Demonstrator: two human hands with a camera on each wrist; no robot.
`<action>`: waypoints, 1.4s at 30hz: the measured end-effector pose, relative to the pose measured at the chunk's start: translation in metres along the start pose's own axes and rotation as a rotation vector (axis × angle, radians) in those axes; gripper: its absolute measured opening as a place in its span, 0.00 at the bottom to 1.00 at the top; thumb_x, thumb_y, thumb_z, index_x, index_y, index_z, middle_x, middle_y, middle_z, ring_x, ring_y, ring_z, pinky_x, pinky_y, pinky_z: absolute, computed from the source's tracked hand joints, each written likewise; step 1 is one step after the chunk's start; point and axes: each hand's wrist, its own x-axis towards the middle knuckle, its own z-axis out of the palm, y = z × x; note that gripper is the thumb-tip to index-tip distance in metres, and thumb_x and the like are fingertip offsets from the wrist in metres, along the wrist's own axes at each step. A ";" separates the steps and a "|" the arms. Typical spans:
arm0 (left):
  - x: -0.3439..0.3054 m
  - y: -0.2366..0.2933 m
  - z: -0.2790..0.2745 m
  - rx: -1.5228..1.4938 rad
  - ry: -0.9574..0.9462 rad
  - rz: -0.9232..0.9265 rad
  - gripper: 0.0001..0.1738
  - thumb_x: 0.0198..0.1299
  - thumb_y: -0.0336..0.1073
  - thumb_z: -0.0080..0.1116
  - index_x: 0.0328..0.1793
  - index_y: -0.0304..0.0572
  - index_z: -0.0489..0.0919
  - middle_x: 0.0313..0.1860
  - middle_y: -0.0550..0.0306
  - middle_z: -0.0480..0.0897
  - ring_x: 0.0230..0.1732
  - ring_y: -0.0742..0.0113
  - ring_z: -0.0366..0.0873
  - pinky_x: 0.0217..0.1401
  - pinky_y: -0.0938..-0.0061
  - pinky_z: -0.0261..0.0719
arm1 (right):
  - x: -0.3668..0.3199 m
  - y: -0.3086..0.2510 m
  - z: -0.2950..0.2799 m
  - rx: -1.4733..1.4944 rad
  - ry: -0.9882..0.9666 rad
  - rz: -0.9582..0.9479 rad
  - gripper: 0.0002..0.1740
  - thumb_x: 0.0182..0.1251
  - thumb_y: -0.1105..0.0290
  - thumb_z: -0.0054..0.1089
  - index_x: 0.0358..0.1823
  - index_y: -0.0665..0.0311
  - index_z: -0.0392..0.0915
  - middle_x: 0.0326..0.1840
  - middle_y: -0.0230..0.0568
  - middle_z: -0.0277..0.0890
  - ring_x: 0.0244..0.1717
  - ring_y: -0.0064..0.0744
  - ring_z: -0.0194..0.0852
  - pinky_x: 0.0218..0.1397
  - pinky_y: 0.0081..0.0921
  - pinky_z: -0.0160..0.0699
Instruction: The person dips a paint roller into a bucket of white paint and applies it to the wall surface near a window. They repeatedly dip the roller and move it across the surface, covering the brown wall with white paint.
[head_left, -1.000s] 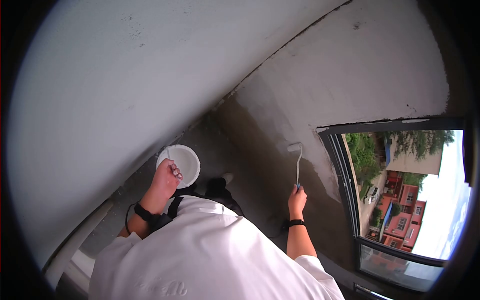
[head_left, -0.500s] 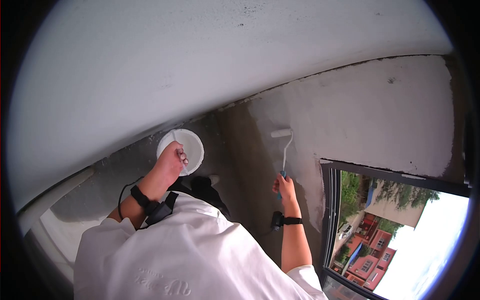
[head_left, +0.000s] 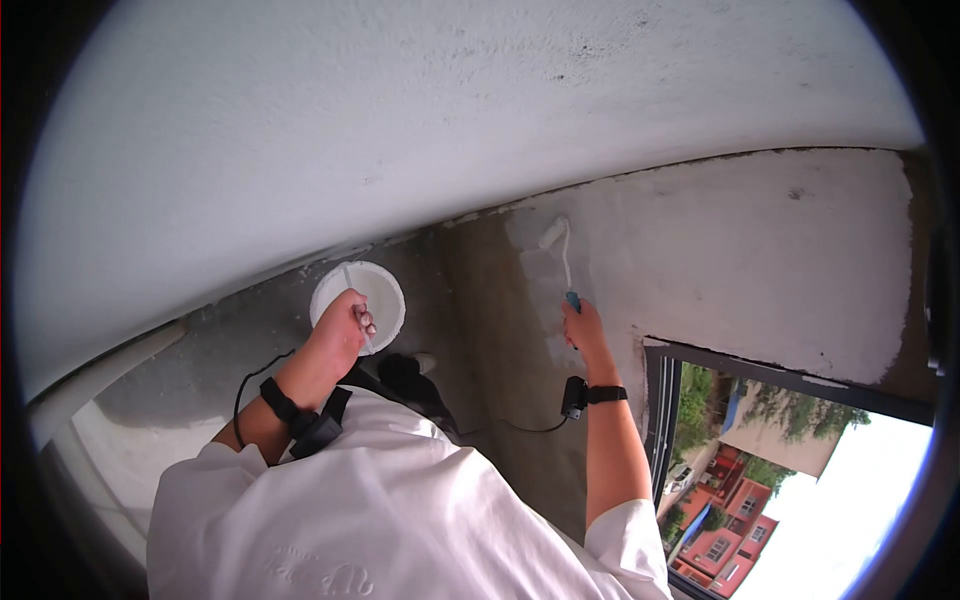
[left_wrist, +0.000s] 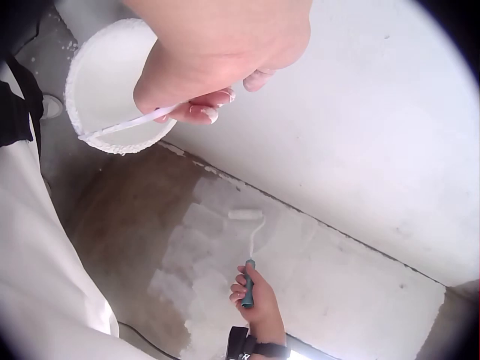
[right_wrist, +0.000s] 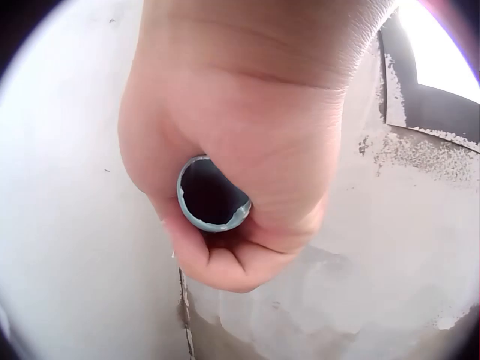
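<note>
A white bucket [head_left: 392, 300] holding white paint hangs from its handle [left_wrist: 135, 122], which the left hand [head_left: 345, 328] grips with curled fingers. White smears mark the fingertips. The right hand [head_left: 587, 333] grips the teal handle [left_wrist: 248, 285] of a paint roller, whose white roller head [head_left: 551, 233] is at the wall [left_wrist: 217, 247], near the corner line. Only the round end of the teal handle [right_wrist: 214, 223] shows inside the curled right hand [right_wrist: 232, 150] in the right wrist view. Around the roller head the wall is coated whitish, with a bare brown-grey strip beside it.
A large white wall [head_left: 400, 110] meets the coated one along a dark seam. At the lower right is a dark-framed window [head_left: 800, 375] with buildings outside. A pale pipe [head_left: 110, 375] runs at the left. A shoe [head_left: 425, 362] stands on the grey floor.
The right hand and roller have moved up along the wall in the head view, towards the seam. The view has turned, shifting the window downwards. The left hand still holds the bucket.
</note>
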 end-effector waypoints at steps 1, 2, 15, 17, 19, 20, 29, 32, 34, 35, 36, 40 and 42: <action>0.001 0.000 -0.002 0.001 0.002 0.000 0.10 0.59 0.35 0.57 0.29 0.52 0.67 0.24 0.66 0.66 0.28 0.71 0.66 0.39 0.71 0.67 | 0.003 -0.002 0.001 0.001 -0.002 0.001 0.18 0.75 0.59 0.56 0.35 0.66 0.69 0.21 0.34 0.68 0.14 0.28 0.66 0.17 0.31 0.65; 0.003 -0.001 -0.004 -0.002 0.001 0.013 0.11 0.60 0.37 0.56 0.29 0.50 0.67 0.23 0.65 0.67 0.28 0.69 0.66 0.39 0.71 0.68 | 0.006 -0.003 0.003 0.058 -0.013 0.031 0.16 0.76 0.59 0.56 0.36 0.64 0.69 0.22 0.32 0.67 0.14 0.25 0.65 0.16 0.28 0.63; -0.007 0.005 -0.001 -0.006 -0.009 0.011 0.10 0.59 0.35 0.56 0.29 0.51 0.67 0.24 0.66 0.67 0.28 0.71 0.65 0.39 0.71 0.67 | -0.052 0.027 0.007 0.291 0.030 0.209 0.14 0.75 0.61 0.56 0.32 0.60 0.68 0.22 0.27 0.65 0.16 0.18 0.60 0.16 0.23 0.57; -0.008 0.006 -0.002 -0.008 -0.009 0.010 0.10 0.59 0.36 0.57 0.29 0.51 0.67 0.24 0.66 0.67 0.28 0.71 0.65 0.39 0.71 0.67 | -0.068 0.049 0.003 0.306 0.028 0.227 0.13 0.75 0.60 0.57 0.34 0.58 0.68 0.23 0.26 0.64 0.17 0.17 0.58 0.17 0.21 0.56; -0.010 0.008 -0.002 -0.011 -0.009 0.008 0.10 0.59 0.36 0.57 0.29 0.51 0.67 0.24 0.65 0.67 0.28 0.70 0.65 0.39 0.71 0.67 | -0.086 0.066 0.001 0.320 0.026 0.244 0.13 0.76 0.60 0.57 0.36 0.57 0.68 0.24 0.24 0.63 0.18 0.15 0.57 0.18 0.19 0.55; -0.012 0.009 -0.001 -0.006 -0.013 0.004 0.10 0.59 0.36 0.57 0.30 0.51 0.67 0.24 0.65 0.67 0.28 0.70 0.65 0.39 0.71 0.67 | -0.094 0.073 0.001 0.343 0.034 0.265 0.13 0.76 0.60 0.57 0.36 0.57 0.67 0.24 0.24 0.62 0.18 0.15 0.56 0.18 0.19 0.54; -0.019 0.014 -0.004 -0.044 0.004 0.059 0.09 0.58 0.34 0.57 0.30 0.51 0.67 0.27 0.66 0.67 0.27 0.72 0.65 0.38 0.71 0.68 | -0.101 0.067 0.012 0.334 0.090 0.262 0.15 0.76 0.60 0.57 0.32 0.56 0.66 0.23 0.24 0.62 0.18 0.16 0.57 0.19 0.20 0.55; -0.020 0.017 -0.004 -0.027 0.011 0.067 0.09 0.58 0.34 0.57 0.30 0.51 0.67 0.26 0.66 0.67 0.28 0.72 0.65 0.38 0.71 0.68 | -0.077 0.055 0.005 0.299 0.037 0.204 0.15 0.76 0.59 0.57 0.32 0.57 0.66 0.22 0.25 0.63 0.18 0.17 0.58 0.19 0.21 0.57; -0.020 0.018 -0.003 -0.021 0.016 0.074 0.09 0.58 0.34 0.57 0.30 0.51 0.67 0.26 0.66 0.66 0.28 0.72 0.65 0.38 0.71 0.68 | -0.057 0.048 -0.001 0.277 0.023 0.169 0.16 0.76 0.58 0.57 0.32 0.59 0.67 0.21 0.26 0.63 0.17 0.18 0.59 0.18 0.22 0.58; -0.020 0.018 -0.005 -0.015 0.012 0.065 0.09 0.58 0.34 0.57 0.30 0.51 0.67 0.26 0.66 0.66 0.28 0.72 0.65 0.38 0.71 0.68 | -0.048 0.045 -0.002 0.248 0.006 0.137 0.18 0.76 0.56 0.56 0.32 0.60 0.68 0.20 0.27 0.64 0.15 0.18 0.60 0.17 0.23 0.59; -0.021 0.018 -0.005 -0.010 0.008 0.059 0.09 0.58 0.34 0.57 0.30 0.51 0.67 0.26 0.66 0.66 0.28 0.72 0.65 0.38 0.71 0.68 | -0.042 0.038 -0.002 0.256 0.010 0.138 0.18 0.76 0.56 0.56 0.32 0.60 0.68 0.20 0.27 0.64 0.15 0.18 0.60 0.17 0.23 0.59; -0.022 0.017 -0.005 0.021 0.009 0.053 0.09 0.59 0.35 0.57 0.31 0.51 0.67 0.25 0.66 0.66 0.28 0.71 0.65 0.38 0.71 0.68 | -0.022 0.017 0.007 0.321 -0.019 0.186 0.19 0.78 0.53 0.55 0.36 0.62 0.72 0.21 0.26 0.63 0.16 0.19 0.59 0.17 0.23 0.58; -0.021 0.014 -0.005 -0.008 0.011 0.056 0.09 0.59 0.35 0.57 0.32 0.51 0.67 0.25 0.66 0.66 0.28 0.71 0.65 0.37 0.72 0.69 | -0.021 0.018 0.012 0.358 -0.031 0.206 0.19 0.78 0.52 0.53 0.39 0.63 0.73 0.21 0.25 0.63 0.17 0.19 0.59 0.18 0.22 0.58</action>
